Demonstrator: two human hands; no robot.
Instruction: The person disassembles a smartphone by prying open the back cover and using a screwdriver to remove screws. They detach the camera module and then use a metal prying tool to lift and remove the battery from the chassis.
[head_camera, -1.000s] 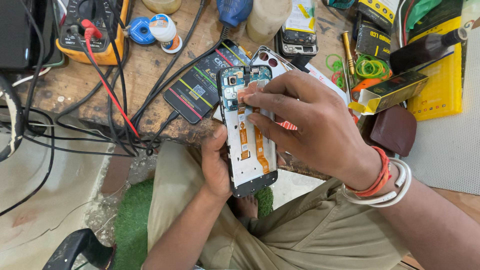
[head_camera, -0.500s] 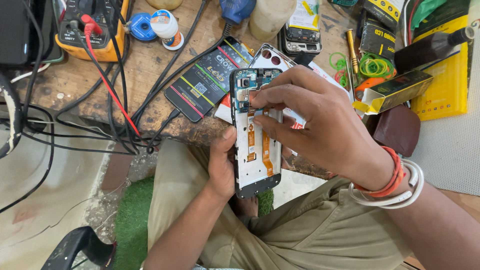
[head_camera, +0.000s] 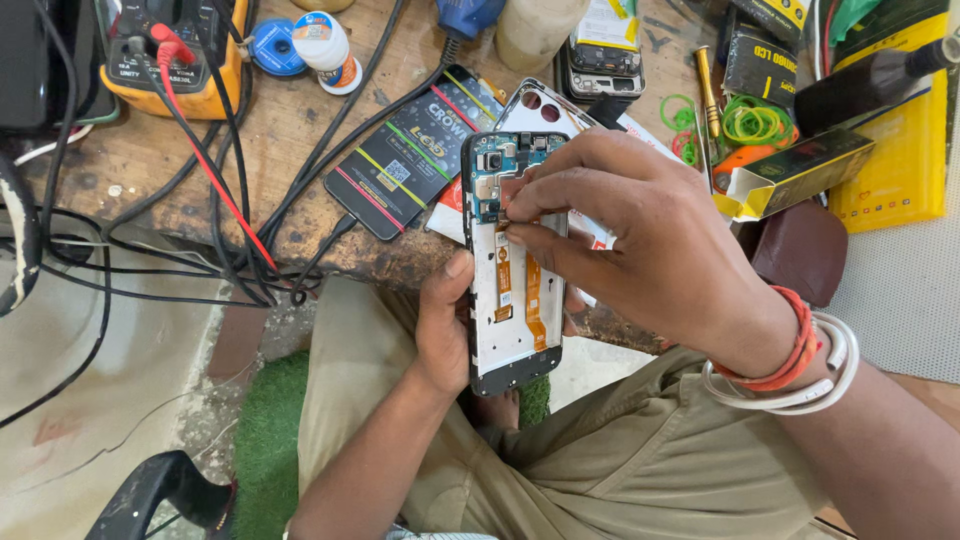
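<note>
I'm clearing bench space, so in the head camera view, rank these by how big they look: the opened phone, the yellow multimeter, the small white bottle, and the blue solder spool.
1. Opened phone, though nearest the camera
2. Yellow multimeter, partly cropped
3. Small white bottle and blue solder spool: too alike to rank

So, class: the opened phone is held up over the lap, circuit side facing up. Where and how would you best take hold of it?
Grip the opened phone by its long side edges near the lower half, coming from underneath, as the left hand does. The frame is flat and narrow, and the exposed board and orange flex strips face up, so the top stays free for the right hand and its fingertips.
</note>
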